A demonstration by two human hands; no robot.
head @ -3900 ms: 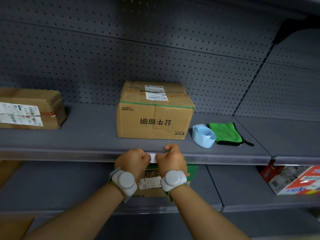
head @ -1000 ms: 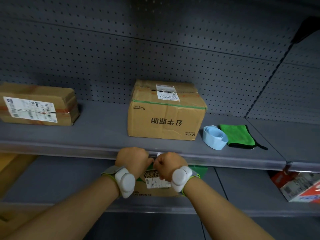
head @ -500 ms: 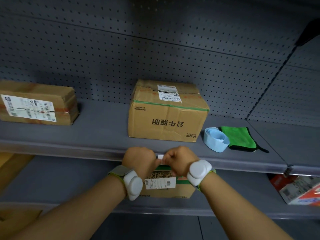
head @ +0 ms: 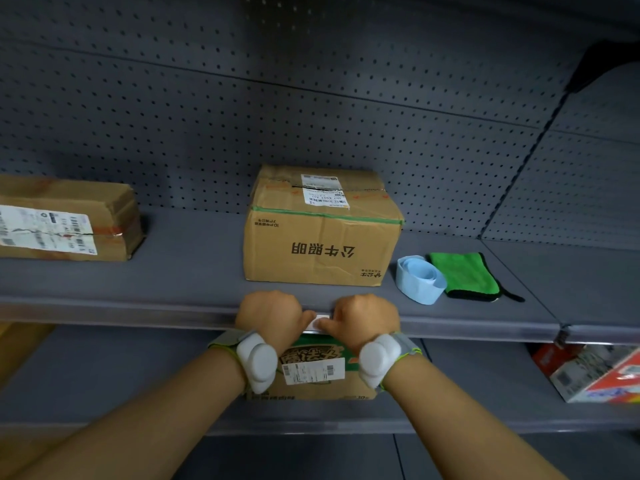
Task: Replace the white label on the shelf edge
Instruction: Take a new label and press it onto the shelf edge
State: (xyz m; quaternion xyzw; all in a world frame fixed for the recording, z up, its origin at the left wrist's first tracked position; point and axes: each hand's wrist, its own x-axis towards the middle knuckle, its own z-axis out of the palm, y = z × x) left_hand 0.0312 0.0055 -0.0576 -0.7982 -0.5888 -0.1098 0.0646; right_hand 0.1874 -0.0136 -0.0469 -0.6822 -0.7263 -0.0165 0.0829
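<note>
A small white label [head: 318, 323] lies against the grey shelf edge [head: 138, 315], below a brown cardboard box [head: 322, 226]. My left hand [head: 268, 315] and my right hand [head: 363, 317] are curled at the strip, one on each side of the label. Both thumbs and fingertips pinch or press the label's ends; only its middle shows between them. Each wrist carries a white band device.
A flat cardboard parcel [head: 65, 223] lies at the shelf's left. A roll of pale blue label tape [head: 419, 278] and a green cloth [head: 465, 275] sit right of the box. On the lower shelf stand a green-printed carton [head: 318, 372] and a red-and-white box [head: 595, 372].
My hands have stayed at the label on the shelf edge, drifting slightly apart, so a bit more of the white label shows. The camera view shifted a little.
</note>
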